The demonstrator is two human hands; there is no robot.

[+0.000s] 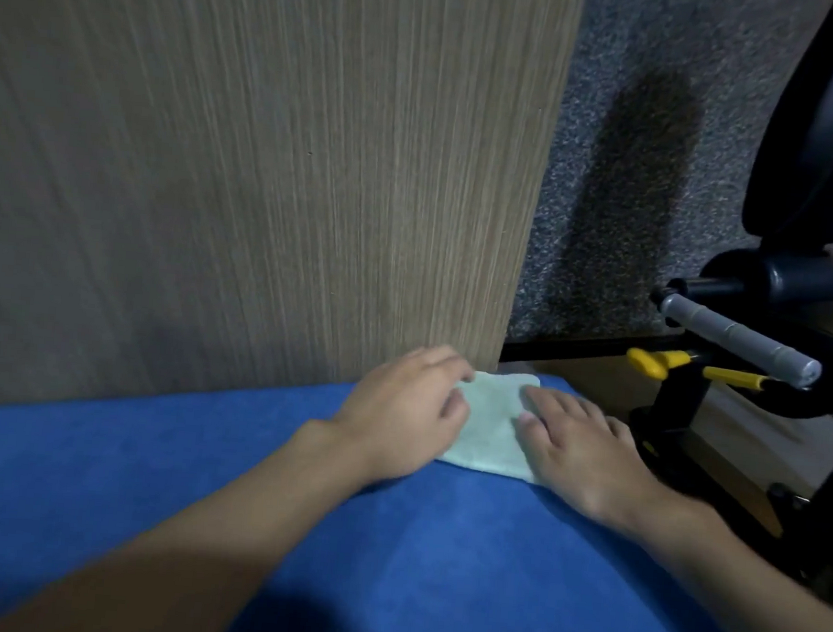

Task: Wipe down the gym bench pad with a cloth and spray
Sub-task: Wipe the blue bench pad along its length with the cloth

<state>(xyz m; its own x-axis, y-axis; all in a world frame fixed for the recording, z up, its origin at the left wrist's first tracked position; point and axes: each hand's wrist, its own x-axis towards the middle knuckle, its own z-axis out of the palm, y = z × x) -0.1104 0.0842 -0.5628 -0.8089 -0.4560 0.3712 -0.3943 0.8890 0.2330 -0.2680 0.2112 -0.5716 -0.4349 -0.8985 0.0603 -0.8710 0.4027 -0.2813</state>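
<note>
Our right hand [583, 448] lay flat, fingers straight, pressing the right side of a folded pale green cloth [488, 421]. Our left hand [405, 407] rested on its left edge with fingers bent; we could not tell whether it gripped. The cloth lay between both hands on the blue bench pad [385, 562]. A wood-grain panel [267, 154] stood beyond our fingertips, black gym equipment [664, 435] right of the right hand.

Tall wood-grain panel [267, 154], speckled grey carpet [618, 132] beside it, black equipment frame [681, 404] with yellow handles [650, 362], dim light
</note>
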